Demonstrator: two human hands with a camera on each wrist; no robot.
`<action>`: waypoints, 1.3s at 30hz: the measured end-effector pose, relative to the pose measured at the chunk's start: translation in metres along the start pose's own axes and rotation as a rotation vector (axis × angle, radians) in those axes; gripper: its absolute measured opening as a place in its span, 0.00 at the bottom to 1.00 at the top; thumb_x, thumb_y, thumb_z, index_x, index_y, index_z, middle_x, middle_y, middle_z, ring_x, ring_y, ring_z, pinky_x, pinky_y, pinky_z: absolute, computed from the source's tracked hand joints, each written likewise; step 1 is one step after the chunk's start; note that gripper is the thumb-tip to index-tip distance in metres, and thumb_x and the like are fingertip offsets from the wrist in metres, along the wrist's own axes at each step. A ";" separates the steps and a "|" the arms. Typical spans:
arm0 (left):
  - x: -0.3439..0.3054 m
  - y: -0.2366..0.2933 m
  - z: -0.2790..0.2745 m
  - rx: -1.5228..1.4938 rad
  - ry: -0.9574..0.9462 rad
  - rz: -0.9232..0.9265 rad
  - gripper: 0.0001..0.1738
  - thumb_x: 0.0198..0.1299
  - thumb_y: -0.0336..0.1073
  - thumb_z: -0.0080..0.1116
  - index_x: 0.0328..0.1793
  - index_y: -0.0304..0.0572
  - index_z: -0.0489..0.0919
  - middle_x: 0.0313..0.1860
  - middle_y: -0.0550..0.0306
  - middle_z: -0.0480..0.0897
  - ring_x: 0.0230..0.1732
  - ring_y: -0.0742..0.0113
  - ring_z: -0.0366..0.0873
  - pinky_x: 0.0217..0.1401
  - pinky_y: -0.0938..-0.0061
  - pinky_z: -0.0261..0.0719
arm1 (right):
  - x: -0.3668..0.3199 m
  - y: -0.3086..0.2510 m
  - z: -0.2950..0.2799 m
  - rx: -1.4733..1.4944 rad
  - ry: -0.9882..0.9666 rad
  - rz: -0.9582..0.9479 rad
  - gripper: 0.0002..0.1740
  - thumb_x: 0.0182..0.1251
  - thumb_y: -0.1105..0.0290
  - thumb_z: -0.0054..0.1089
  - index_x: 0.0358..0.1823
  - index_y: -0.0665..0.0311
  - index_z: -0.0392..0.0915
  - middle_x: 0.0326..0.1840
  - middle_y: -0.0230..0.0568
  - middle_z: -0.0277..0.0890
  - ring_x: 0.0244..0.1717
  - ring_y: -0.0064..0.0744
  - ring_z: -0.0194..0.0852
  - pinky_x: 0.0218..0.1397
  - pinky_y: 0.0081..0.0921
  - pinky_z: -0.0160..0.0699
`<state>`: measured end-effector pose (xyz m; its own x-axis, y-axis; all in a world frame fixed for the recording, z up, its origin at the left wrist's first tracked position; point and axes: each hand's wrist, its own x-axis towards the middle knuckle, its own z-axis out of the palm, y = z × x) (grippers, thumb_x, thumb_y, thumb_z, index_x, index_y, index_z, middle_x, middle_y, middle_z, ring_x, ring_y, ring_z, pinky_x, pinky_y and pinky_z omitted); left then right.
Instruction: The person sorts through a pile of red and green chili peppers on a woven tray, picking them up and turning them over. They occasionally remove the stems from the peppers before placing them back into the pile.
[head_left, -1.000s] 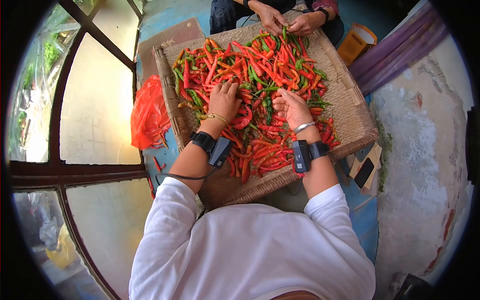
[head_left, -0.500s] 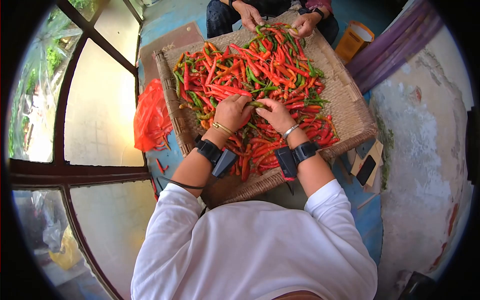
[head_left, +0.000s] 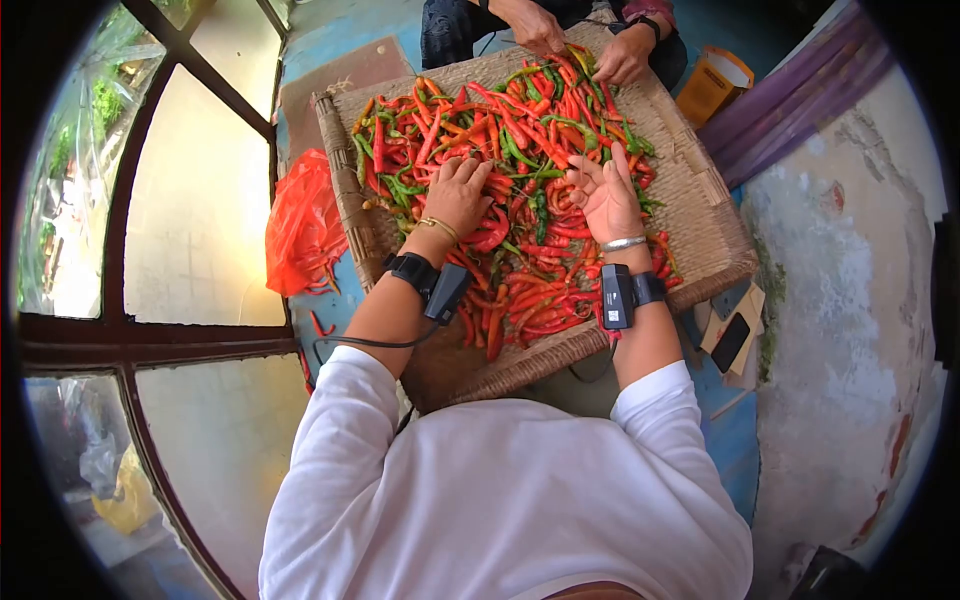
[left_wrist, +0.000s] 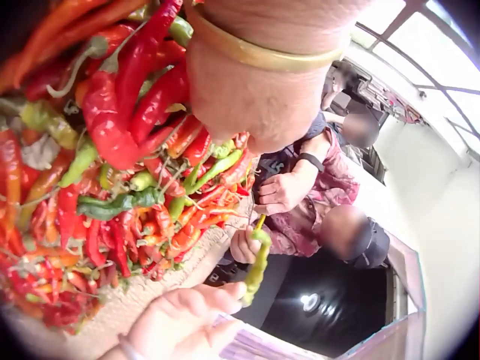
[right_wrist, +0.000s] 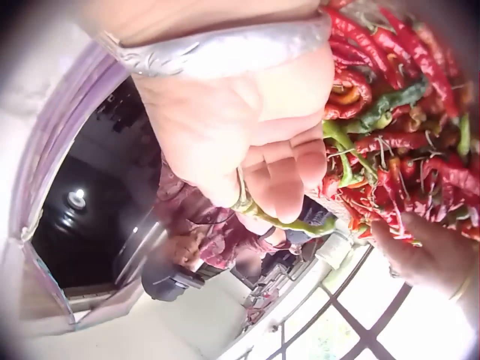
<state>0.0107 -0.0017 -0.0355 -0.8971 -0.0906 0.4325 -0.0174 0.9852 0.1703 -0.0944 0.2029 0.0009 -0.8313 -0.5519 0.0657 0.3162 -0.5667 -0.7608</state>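
Note:
Red, orange and green chili peppers (head_left: 545, 300) lie heaped on a shallow woven tray (head_left: 700, 235). My left hand (head_left: 458, 197), wearing a gold-coloured bracelet, rests palm down on the left part of the heap; its fingertips are partly hidden among the peppers. To its right, my right hand (head_left: 610, 205) is raised over the heap, palm turned up. In the right wrist view, that hand (right_wrist: 247, 142) pinches a slender yellow-green pepper (right_wrist: 300, 225) between thumb and fingers. The left wrist view also shows this pepper (left_wrist: 259, 270) beside the right hand (left_wrist: 187, 319).
Another person's hands (head_left: 625, 55) are at the tray's far edge, among peppers. A red plastic bag (head_left: 300, 225) lies left of the tray. On the right are a yellow box (head_left: 708, 88), a phone (head_left: 730, 344) and a purple curtain (head_left: 800, 95). Framed window panes (head_left: 205, 200) stand left.
My hands were together at a pepper over the middle half a second ago. They are apart now: the left has shifted left onto the heap, the right away to the right and upward.

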 end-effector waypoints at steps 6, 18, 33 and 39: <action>0.002 0.010 -0.011 0.029 -0.283 -0.085 0.20 0.47 0.46 0.58 0.46 0.47 0.75 0.40 0.57 0.74 0.50 0.59 0.67 0.54 0.61 0.60 | -0.002 0.018 -0.007 -0.428 -0.014 0.300 0.29 0.61 0.62 0.51 0.61 0.67 0.56 0.35 0.41 0.75 0.30 0.23 0.74 0.27 0.18 0.73; -0.002 0.026 -0.031 -0.353 -0.197 0.014 0.13 0.45 0.41 0.59 0.34 0.41 0.77 0.25 0.52 0.76 0.29 0.54 0.74 0.32 0.65 0.71 | -0.020 0.017 0.034 -0.666 -0.300 0.208 0.28 0.65 0.48 0.38 0.49 0.67 0.70 0.32 0.35 0.72 0.28 0.19 0.72 0.26 0.13 0.68; -0.022 0.059 -0.087 -0.265 -0.272 -0.023 0.12 0.50 0.41 0.56 0.34 0.42 0.77 0.24 0.48 0.78 0.29 0.53 0.76 0.33 0.62 0.73 | -0.061 -0.035 0.039 -0.630 0.110 0.086 0.11 0.59 0.64 0.52 0.30 0.67 0.72 0.18 0.33 0.71 0.14 0.16 0.65 0.13 0.15 0.63; -0.036 0.043 -0.080 -0.250 -0.266 -0.081 0.10 0.49 0.40 0.54 0.34 0.44 0.80 0.28 0.51 0.80 0.30 0.55 0.77 0.35 0.65 0.74 | -0.078 -0.055 0.011 -0.496 0.235 0.074 0.13 0.60 0.61 0.51 0.28 0.64 0.71 0.17 0.34 0.70 0.12 0.17 0.63 0.12 0.17 0.62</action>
<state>0.0772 0.0319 0.0271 -0.9811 -0.0931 0.1695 -0.0136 0.9074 0.4200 -0.0414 0.2704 0.0443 -0.9127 -0.3956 -0.1027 0.1721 -0.1440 -0.9745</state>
